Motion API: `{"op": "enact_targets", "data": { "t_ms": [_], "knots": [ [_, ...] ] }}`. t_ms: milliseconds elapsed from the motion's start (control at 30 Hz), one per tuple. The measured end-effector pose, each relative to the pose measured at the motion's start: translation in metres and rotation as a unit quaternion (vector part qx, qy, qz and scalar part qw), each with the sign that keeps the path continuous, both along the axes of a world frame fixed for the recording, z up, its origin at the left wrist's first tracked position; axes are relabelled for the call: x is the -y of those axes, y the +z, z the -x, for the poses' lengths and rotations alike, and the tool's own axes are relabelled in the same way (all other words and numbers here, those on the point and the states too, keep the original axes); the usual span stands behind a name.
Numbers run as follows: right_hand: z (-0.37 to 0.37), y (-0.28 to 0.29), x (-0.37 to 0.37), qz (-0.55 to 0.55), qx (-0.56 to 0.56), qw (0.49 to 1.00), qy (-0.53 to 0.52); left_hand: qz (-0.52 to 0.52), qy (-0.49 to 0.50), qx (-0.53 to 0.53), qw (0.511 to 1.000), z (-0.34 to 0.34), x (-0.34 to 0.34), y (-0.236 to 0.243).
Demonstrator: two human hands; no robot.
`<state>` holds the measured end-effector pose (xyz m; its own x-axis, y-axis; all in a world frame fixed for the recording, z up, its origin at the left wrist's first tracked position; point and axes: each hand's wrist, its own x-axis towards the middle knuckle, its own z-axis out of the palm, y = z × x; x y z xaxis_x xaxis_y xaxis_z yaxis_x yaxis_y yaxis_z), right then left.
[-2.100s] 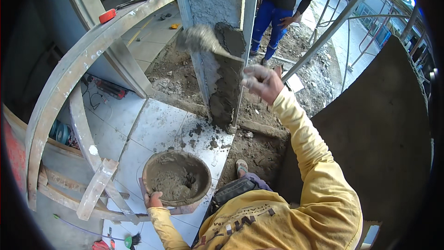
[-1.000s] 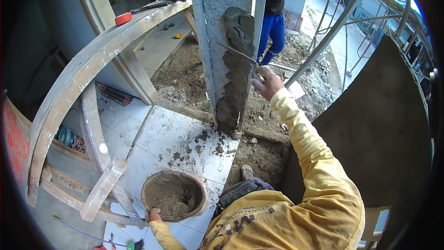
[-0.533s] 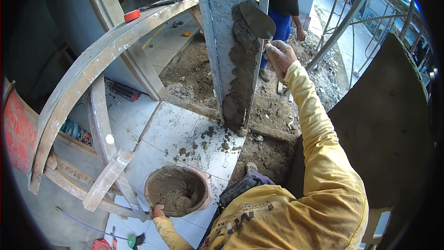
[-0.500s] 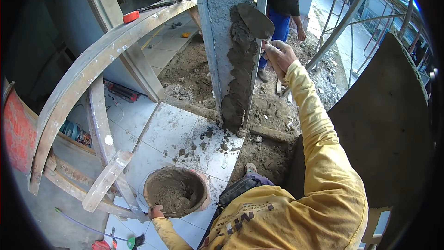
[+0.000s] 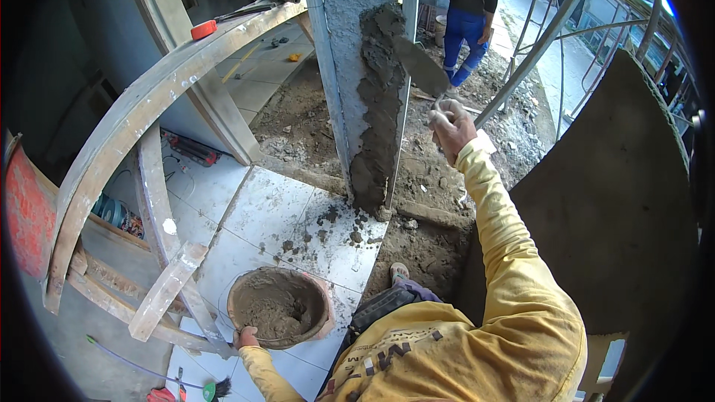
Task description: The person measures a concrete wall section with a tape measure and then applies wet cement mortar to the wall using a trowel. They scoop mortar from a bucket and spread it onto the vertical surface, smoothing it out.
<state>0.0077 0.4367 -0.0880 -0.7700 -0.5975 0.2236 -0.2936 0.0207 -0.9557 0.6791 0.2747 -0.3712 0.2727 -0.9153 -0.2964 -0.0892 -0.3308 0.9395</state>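
My right hand (image 5: pixel 453 128) is closed round the handle of a trowel (image 5: pixel 421 65), whose grey blade is at the right edge of the column (image 5: pixel 350 52). Whether the blade touches the column, I cannot tell. Wet mortar (image 5: pixel 380 115) covers a ragged strip of the column's face, from about blade height down to its foot. Low on the left, my left hand (image 5: pixel 246 336) grips the rim of a bucket (image 5: pixel 325 305) that holds more mortar (image 5: pixel 272 305); most of those fingers are hidden.
A curved wooden frame (image 5: pixel 149 100) arches on the left, with a red tape measure (image 5: pixel 203 30) on top. Mortar clumps spot the white tiles (image 5: pixel 261 201). A person in blue trousers (image 5: pixel 463 37) stands beyond the column. Metal poles (image 5: pixel 547 37) and a large dark curved panel (image 5: pixel 596 201) are on the right.
My right hand has drawn the trowel down and slightly right, off the mortar's upper part. The person beyond has moved right, farther from the column. My left hand stays on the bucket.
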Motion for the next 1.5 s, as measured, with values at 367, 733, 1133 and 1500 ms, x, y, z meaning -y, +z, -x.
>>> {"op": "enact_targets", "data": {
  "t_ms": [367, 733, 1133, 1500],
  "knots": [
    [0.034, 0.096, 0.053, -0.263, -0.300, 0.917, -0.003, 0.009, -0.012, 0.000, 1.000, 0.042, -0.015, 0.046],
    [0.052, 0.178, 0.066, -0.261, -0.246, 0.931, 0.064, 0.037, -0.010, -0.016, 0.999, 0.021, -0.020, 0.028],
    [-0.028, 0.149, 0.043, -0.082, -0.229, 0.969, 0.047, 0.036, -0.025, 0.047, 0.998, 0.051, -0.036, 0.059],
    [-0.282, -0.173, 0.103, -0.529, -0.317, 0.631, 0.471, 0.024, -0.129, 0.248, 0.960, 0.103, -0.047, 0.111]
  ]
}}
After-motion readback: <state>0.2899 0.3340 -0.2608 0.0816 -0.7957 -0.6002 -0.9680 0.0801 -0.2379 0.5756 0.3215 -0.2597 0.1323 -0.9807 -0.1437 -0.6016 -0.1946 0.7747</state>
